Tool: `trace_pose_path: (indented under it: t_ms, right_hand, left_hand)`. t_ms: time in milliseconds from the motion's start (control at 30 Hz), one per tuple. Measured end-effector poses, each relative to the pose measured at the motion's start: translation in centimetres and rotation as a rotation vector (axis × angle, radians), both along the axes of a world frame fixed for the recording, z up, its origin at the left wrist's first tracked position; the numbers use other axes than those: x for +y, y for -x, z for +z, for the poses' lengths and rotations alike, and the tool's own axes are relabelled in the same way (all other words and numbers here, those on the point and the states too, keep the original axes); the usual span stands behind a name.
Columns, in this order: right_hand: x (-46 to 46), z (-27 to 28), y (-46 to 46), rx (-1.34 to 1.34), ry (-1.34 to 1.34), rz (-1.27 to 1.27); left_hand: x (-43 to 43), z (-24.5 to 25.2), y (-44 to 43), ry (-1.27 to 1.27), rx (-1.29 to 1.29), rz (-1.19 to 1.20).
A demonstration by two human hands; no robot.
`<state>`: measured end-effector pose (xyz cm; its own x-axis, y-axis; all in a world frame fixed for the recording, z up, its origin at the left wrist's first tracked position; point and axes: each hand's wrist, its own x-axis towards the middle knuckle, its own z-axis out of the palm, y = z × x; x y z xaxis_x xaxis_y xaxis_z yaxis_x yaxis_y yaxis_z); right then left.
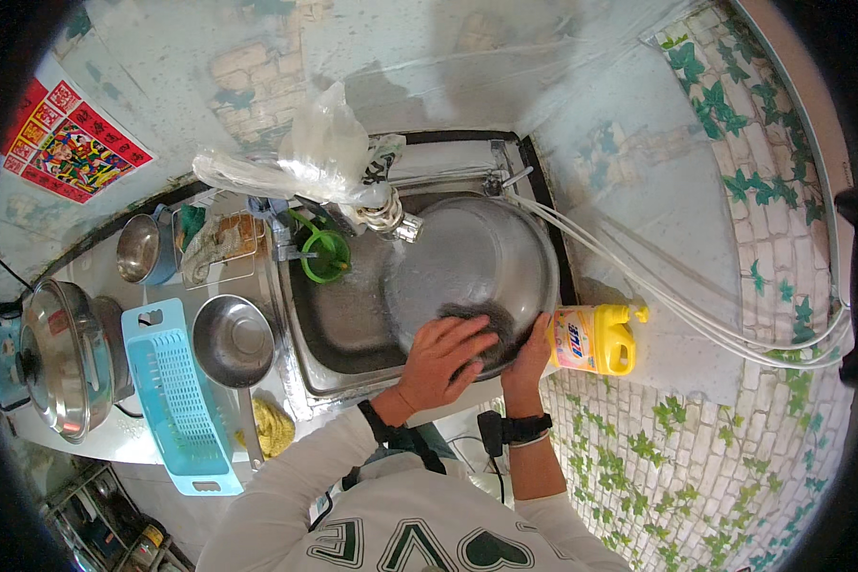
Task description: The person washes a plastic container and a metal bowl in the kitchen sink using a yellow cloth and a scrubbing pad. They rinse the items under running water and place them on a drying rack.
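A large round metal basin (465,264) lies tilted over the right part of the steel sink (343,336). My left hand (443,361) presses a dark scouring pad (497,325) against the basin's near part, its fingers spread over the pad and partly hiding it. On the basin's near right edge, my right hand (529,361) grips the rim. Above the basin is a metal faucet spout (406,227), with a clear plastic bag (325,150) wrapped about the fixture behind it. Whether the basin shows its inside or underside, I cannot tell.
A yellow detergent bottle (597,339) lies right of the sink. Inside the sink's left part is a green plastic strainer (329,257). Left stand a saucepan (234,339), a blue plastic basket (179,400), a yellow cloth (273,427), a wire rack (247,275) and a lidded pot (64,361). White hoses (615,257) hang right.
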<state>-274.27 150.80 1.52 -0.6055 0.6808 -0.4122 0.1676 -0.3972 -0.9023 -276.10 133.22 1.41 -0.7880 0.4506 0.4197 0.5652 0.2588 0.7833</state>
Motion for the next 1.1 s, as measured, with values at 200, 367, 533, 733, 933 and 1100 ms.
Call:
trace_pose_path:
  t_ms: [200, 367, 533, 733, 933, 1100]
  right_hand:
    - [0.8, 1.0, -0.5, 0.028, -0.040, 0.074]
    - [2.3, -0.5, -0.1, -0.028, -0.088, 0.052]
    - [2.4, 0.7, -0.9, 0.002, -0.098, 0.103]
    - [1.9, 1.4, 0.1, -0.124, -0.235, 0.216]
    - [2.9, 0.5, 1.2, 0.060, 0.094, 0.239]
    - [2.6, 1.2, 1.4, 0.115, 0.178, 0.150]
  left_hand:
    - [-3.6, -8.0, 8.8, 0.016, -0.314, 0.355]
    - [1.3, -4.4, 1.6, 0.022, -0.086, 0.065]
    - [-0.6, -8.2, 5.9, 0.011, -0.321, 0.404]
    - [2.8, -3.7, 13.8, -0.046, -0.234, 0.432]
    - [6.2, 4.3, 7.2, 0.230, 0.294, 0.032]
    - [1.7, -1.0, 0.5, 0.261, 0.585, -0.233]
